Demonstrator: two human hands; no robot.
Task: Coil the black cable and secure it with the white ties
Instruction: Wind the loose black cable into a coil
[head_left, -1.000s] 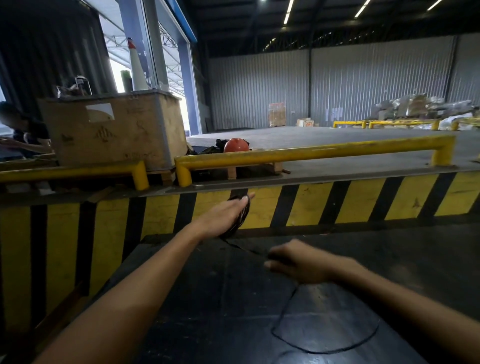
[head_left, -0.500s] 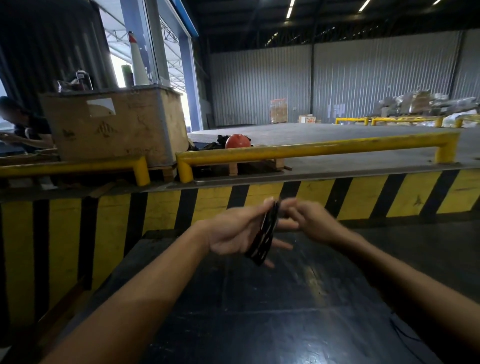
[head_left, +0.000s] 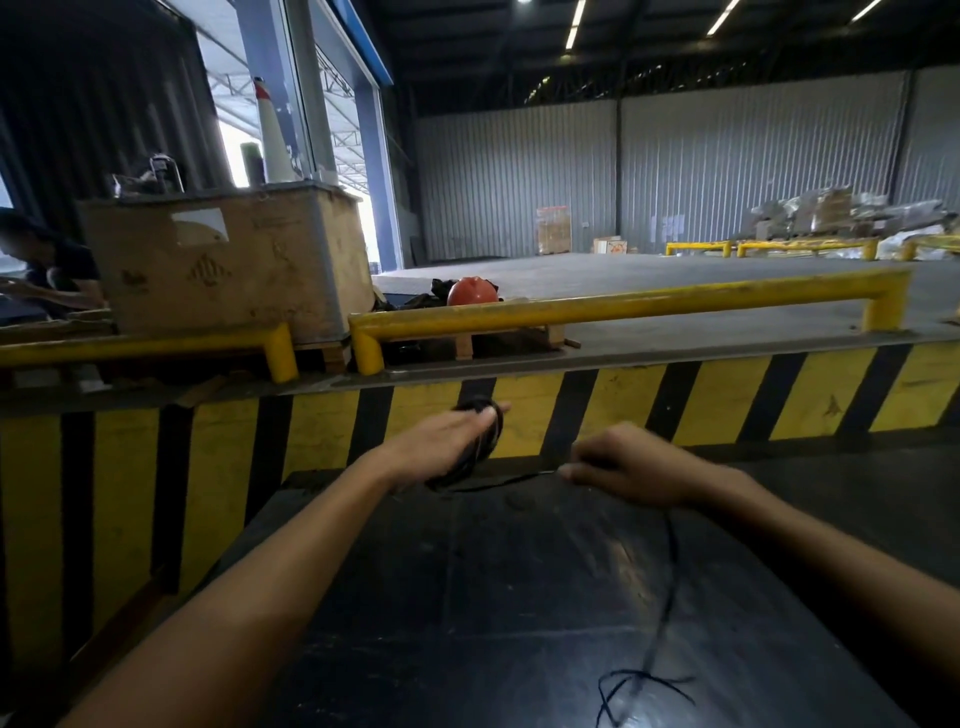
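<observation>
Near edge of the dark bench (head_left: 519, 597): loose end of the black cable (head_left: 670, 566) lies in a small loop at the near right, then runs up to the right hand (head_left: 631, 465). Right hand is curled around the cable, pinching it. A short stretch spans left to the left hand (head_left: 441, 441), which holds the coiled part, fingers extended over the loops. Beyond: yellow-black striped wall (head_left: 727, 400), yellow rail (head_left: 623, 306), red helmet (head_left: 471, 291), wooden crate (head_left: 223, 265) far left.
</observation>
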